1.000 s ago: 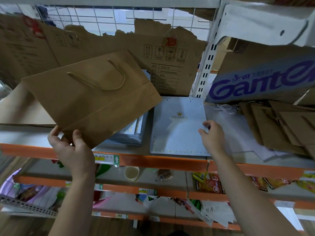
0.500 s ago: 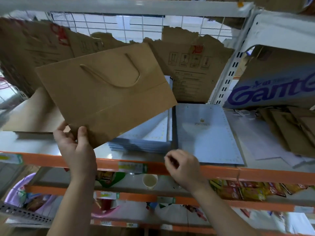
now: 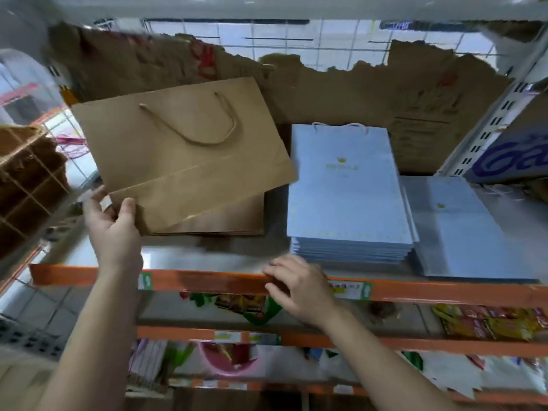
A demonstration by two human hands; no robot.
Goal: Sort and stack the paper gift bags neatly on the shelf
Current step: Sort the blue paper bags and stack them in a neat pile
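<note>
My left hand (image 3: 114, 229) grips the lower left corner of a flat brown paper gift bag (image 3: 184, 149) with a twisted rope handle. The bag is tilted and hangs just above a low stack of brown bags (image 3: 231, 223) on the shelf (image 3: 207, 256). To the right lies a thick stack of pale blue gift bags (image 3: 347, 197) with a gold crown print. A second flat pile of blue bags (image 3: 462, 229) lies beside it. My right hand (image 3: 299, 289) rests empty, fingers apart, at the orange shelf edge (image 3: 444, 295), just in front of the blue stack.
Torn brown cardboard (image 3: 341, 90) lines the wire mesh at the back of the shelf. A cardboard divider grid (image 3: 26, 179) stands at the far left. A white upright post (image 3: 486, 123) and a blue-lettered box (image 3: 513, 158) bound the right. Snack packets (image 3: 486, 324) fill the shelf below.
The view has swung left. My left hand has carried the brown bag down over the brown stack. My right hand left the blue bags and dropped to the shelf's front edge.
</note>
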